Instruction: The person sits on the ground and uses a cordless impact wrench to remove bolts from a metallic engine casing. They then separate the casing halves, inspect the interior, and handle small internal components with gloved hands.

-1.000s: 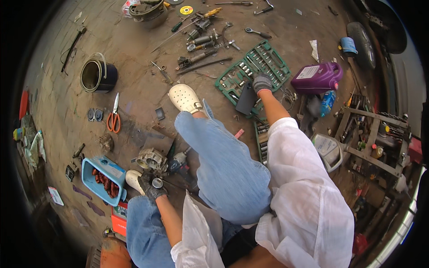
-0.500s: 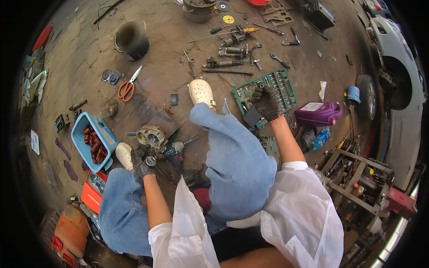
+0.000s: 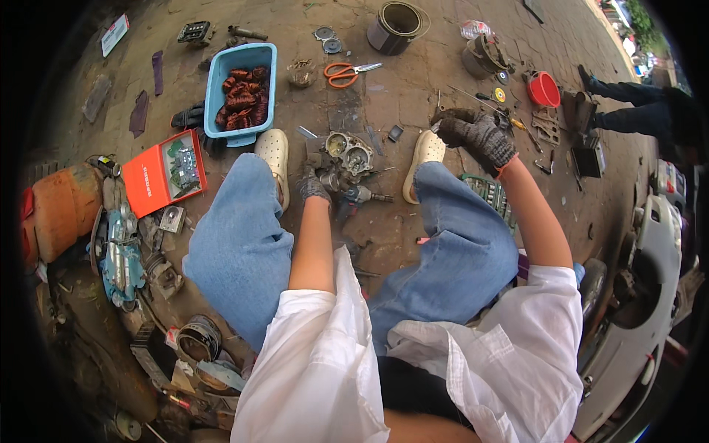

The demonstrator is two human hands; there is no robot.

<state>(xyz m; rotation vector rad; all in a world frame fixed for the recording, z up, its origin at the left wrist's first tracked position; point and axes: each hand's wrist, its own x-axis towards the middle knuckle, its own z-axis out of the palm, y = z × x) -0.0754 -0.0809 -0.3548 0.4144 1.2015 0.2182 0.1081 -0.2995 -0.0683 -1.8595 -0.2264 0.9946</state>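
Note:
My left hand (image 3: 312, 183), in a dark knit glove, is closed low between my shoes; what its fingers hold is hidden. Right beside it are a grey metal housing with two round openings (image 3: 348, 155) and a power drill (image 3: 360, 194) on the ground. My right hand (image 3: 484, 139), gloved too, is raised beyond my right shoe (image 3: 426, 159) with its fingers curled together. Something small may be at the fingertips, too small to name. Partly behind my right knee lies a green socket set (image 3: 489, 193).
A blue basin (image 3: 272, 88) of copper windings and an orange box (image 3: 148, 181) stand left. Farther out are orange-handled scissors (image 3: 343, 74), a dark bucket (image 3: 396, 29), a red bowl (image 3: 544, 90) and scattered tools. Another person's legs (image 3: 628, 118) and a car body (image 3: 628, 325) are at right.
My right hand has left the socket set and moved out past my right shoe. My left hand stays by the metal housing. The view has swung, bringing another person's legs in.

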